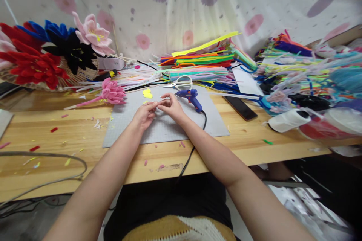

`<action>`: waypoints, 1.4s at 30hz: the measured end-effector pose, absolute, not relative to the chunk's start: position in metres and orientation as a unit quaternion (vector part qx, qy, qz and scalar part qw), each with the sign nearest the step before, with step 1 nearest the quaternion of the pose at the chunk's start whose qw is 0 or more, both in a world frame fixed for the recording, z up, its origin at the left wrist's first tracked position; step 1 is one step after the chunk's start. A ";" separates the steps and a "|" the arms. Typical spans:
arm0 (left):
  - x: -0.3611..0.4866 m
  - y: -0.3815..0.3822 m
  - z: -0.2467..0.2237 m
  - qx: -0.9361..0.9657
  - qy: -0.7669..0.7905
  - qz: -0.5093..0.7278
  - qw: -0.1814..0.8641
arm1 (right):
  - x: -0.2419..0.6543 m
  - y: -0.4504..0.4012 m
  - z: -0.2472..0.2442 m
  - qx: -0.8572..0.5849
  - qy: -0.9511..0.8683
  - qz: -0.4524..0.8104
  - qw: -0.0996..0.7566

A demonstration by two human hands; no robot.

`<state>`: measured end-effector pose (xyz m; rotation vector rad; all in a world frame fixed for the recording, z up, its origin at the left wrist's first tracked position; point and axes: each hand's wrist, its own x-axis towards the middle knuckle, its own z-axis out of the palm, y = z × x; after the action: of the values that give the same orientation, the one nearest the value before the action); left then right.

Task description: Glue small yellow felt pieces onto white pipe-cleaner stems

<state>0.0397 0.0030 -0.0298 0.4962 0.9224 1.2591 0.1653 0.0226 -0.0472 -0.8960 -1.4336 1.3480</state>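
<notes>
Over the grey mat (203, 128), my left hand (145, 116) and my right hand (172, 107) meet at the fingertips. Both are pinched closed; whatever is between the fingers is too small or hidden to make out. Just beyond my left hand lie some small bright yellow pieces (147, 93). A blue hot glue gun (191, 99) rests on the mat close to my right hand, its black cord running down past my right forearm. Behind the hands, white-handled scissors (183, 82) lie at the mat's far edge.
A pink fuzzy flower (112, 92) lies left of the mat, with larger finished flowers (39, 67) behind. Bundles of coloured pipe cleaners (203, 60) line the back. At right are a phone (241, 107) and a white roll (288, 120). A grey cable (42, 154) crosses the front left.
</notes>
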 end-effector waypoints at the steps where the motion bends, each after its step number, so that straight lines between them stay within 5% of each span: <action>1: 0.039 0.003 -0.030 0.219 0.410 0.560 0.686 | 0.165 0.023 -0.047 -0.364 -0.582 0.554 0.471; 32: 0.039 0.003 -0.026 0.215 0.452 0.522 0.691 | 0.169 0.028 -0.053 -0.380 -0.505 0.604 0.486; 42: 0.036 -0.002 -0.029 0.381 0.534 0.520 0.547 | 0.172 0.025 -0.048 -0.402 -0.508 0.620 0.443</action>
<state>0.0359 -0.0023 -0.0294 0.9033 1.2665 1.2313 0.1717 0.0249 -0.0478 -0.9964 -1.2607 1.5386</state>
